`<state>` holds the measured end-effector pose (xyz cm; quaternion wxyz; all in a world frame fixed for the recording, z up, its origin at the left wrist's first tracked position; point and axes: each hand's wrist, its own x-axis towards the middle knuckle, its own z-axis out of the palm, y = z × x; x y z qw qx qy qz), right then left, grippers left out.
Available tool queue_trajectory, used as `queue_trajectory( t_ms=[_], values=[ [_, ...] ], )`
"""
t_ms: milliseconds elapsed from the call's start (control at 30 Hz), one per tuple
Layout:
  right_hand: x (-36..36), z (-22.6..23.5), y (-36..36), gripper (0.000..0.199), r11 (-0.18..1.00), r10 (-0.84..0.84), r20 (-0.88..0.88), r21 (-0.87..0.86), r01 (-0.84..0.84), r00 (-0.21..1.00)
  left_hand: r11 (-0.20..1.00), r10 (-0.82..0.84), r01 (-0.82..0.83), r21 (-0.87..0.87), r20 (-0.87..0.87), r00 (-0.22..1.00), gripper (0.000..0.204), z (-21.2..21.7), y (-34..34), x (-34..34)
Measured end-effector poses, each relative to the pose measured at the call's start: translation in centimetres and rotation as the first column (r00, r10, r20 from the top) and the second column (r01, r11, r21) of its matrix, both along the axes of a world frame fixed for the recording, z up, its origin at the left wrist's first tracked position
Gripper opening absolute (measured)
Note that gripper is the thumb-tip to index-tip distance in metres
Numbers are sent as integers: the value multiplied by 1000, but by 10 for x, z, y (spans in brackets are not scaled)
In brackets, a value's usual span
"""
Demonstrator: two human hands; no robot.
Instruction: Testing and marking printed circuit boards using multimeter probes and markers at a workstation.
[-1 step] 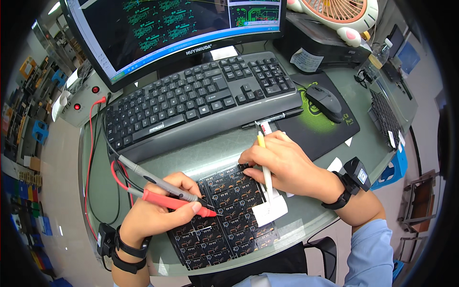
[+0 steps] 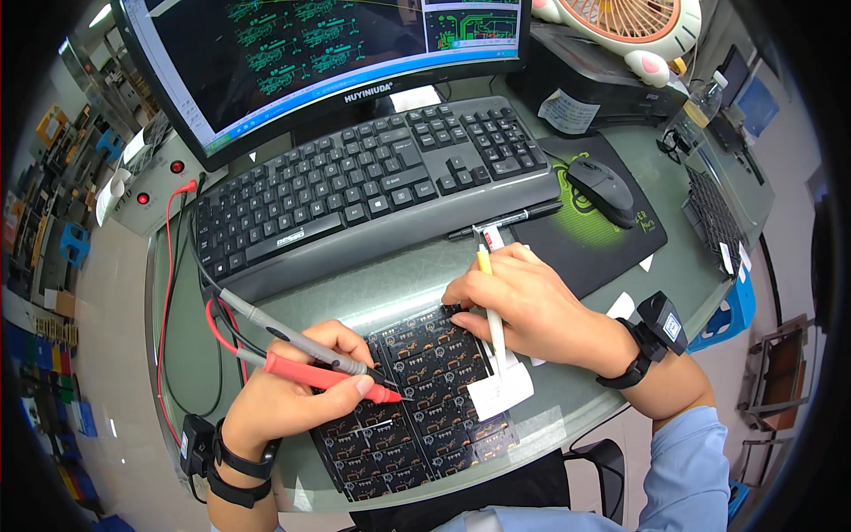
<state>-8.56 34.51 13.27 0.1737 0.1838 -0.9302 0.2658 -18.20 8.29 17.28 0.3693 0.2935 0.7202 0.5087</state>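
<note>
A black panel of small printed circuit boards (image 2: 448, 386) lies on the table between my hands. My left hand (image 2: 301, 399) is closed round two test probes, a red probe (image 2: 301, 371) and a grey probe (image 2: 315, 348). Their tips converge over the middle of the panel; contact with it I cannot make out. My right hand (image 2: 536, 310) holds a slim white pen-like tool (image 2: 495, 332) with a yellow section, slanting down to a white paper piece (image 2: 501, 393) at the panel's right side. That hand's thumb and fingertips are at the panel's far edge, partly hiding it.
Beyond the panel stand a black keyboard (image 2: 381, 182) and a monitor (image 2: 337, 44). A dark pen (image 2: 523, 215) lies before the keyboard. To the right are a mouse (image 2: 601, 191), a printer (image 2: 612, 89) and a fan (image 2: 629, 22). Probe leads (image 2: 168, 293) run to a box (image 2: 160, 182) at left.
</note>
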Motion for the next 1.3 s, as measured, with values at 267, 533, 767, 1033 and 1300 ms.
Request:
queue_trajectory(
  t_ms=[267,533,767,1033,1300],
  values=[
    [1,-1,0,24,1000,-2,28,9,2,1000,1000,1,-1,-17,6,1000,25,0,-1,1],
    [0,-1,1,24,1000,-4,18,16,4,1000,1000,11,-11,-4,21,1000,23,0,-2,0],
    [0,-3,1,24,1000,-2,-1,20,2,1000,1000,7,-7,-7,7,1000,23,1,0,1],
    [-2,-3,1,24,1000,-3,14,22,3,1000,999,-11,10,-30,-30,999,25,-3,-1,-1],
    [0,-2,2,23,1000,1,23,19,-1,1000,999,22,-21,-25,17,1000,24,-1,0,1]
  ],
)
